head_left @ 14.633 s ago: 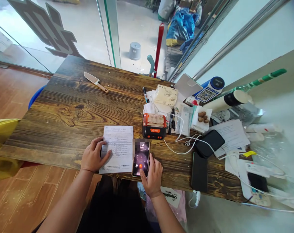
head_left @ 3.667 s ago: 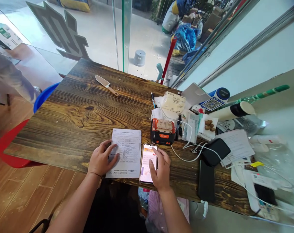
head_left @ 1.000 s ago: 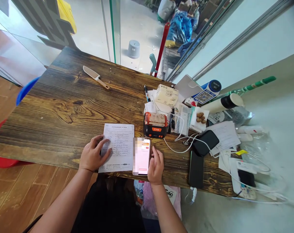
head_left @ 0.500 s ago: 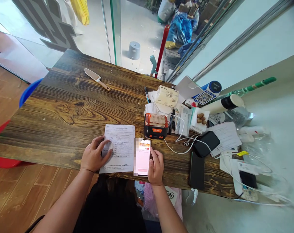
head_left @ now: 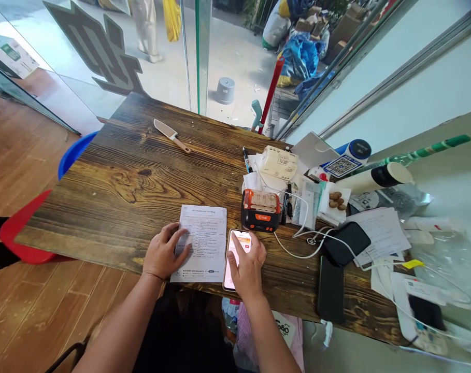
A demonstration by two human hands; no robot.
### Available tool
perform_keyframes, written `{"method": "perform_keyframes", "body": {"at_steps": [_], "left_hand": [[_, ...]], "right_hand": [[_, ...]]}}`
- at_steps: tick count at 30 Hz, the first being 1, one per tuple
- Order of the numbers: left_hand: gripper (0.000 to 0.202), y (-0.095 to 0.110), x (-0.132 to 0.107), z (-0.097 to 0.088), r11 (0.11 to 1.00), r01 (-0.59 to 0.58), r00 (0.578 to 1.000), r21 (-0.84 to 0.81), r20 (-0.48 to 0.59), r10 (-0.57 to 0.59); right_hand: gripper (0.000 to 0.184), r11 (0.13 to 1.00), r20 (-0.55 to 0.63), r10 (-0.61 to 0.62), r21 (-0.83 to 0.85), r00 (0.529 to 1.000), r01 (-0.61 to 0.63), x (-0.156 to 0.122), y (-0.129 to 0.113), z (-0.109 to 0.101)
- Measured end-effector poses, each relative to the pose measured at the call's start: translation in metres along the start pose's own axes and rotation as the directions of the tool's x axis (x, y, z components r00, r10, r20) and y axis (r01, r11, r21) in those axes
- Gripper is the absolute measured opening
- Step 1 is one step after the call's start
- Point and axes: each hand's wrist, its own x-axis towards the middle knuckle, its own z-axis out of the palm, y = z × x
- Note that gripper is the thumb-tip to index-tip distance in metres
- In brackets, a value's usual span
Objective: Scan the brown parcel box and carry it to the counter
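Observation:
A printed sheet of paper [head_left: 206, 238] lies near the table's front edge. My left hand [head_left: 163, 252] rests on its left side, fingers spread. To the right of the sheet, a lit smartphone [head_left: 229, 274] lies flat on the wood. Over its screen is my right hand [head_left: 247, 267], fingers apart, the index finger stretched towards the upper part of the display. Whether that fingertip touches the glass I cannot tell. Just beyond the phone stands a small orange and black portable printer [head_left: 260, 210].
A knife [head_left: 172, 135] lies on the far left of the wooden table [head_left: 114, 217]. To the right are a tissue pack [head_left: 279, 162], a black pouch [head_left: 347, 243], a dark flat phone-like slab [head_left: 330, 290], white cables and papers. A red stool [head_left: 25, 233] stands at the left end.
My right hand has moved from the phone's right edge to over its screen. My left hand stays on the paper. The view has shifted, and a person's legs now show beyond the glass.

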Motion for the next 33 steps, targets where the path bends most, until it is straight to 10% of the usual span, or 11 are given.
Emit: {"method": "perform_keyframes", "body": {"at_steps": [13, 33], "left_hand": [[0.033, 0.001, -0.001, 0.000, 0.999, 0.017, 1.000, -0.030, 0.022, -0.017], [0.022, 0.000, -0.005, 0.003, 0.996, 0.054, 0.996, -0.069, 0.069, -0.049]], "right_hand": [[0.099, 0.962, -0.198, 0.257, -0.042, 0.946, -0.270, -0.051, 0.003, 0.012], [0.071, 0.896, -0.207, 0.437, 0.020, 0.875, -0.443, -0.048, 0.007, 0.032]]}}
